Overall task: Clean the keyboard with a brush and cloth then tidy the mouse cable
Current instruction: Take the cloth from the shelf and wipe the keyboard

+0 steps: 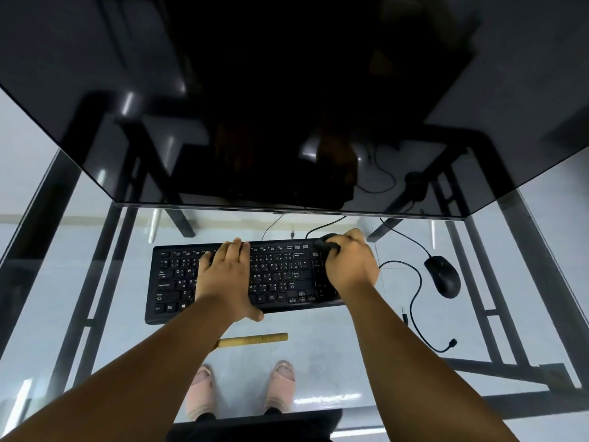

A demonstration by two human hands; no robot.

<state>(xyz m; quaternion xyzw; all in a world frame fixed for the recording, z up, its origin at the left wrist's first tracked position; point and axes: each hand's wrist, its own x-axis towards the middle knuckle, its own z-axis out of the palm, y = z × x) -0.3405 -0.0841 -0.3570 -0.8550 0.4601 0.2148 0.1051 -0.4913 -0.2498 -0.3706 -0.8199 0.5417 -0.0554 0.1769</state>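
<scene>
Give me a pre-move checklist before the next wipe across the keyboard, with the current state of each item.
1. Left hand steadying keyboard, lying flat on the keys: ok.
2. Right hand gripping a dark cloth at the keyboard's far right corner: ok.
3. Brush handle lies on the glass table, clear of the keyboard: ok.
4. Mouse stands apart: ok.
5. Mouse cable tidied: not ok, it lies loose.
6. Keys free of dust: cannot tell.

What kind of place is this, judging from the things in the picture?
Probably a computer workstation in an office or a home. A black keyboard and a wired mouse lie on a glass desk, with a dark monitor above them. The pale tiled floor shows through the glass.
</scene>
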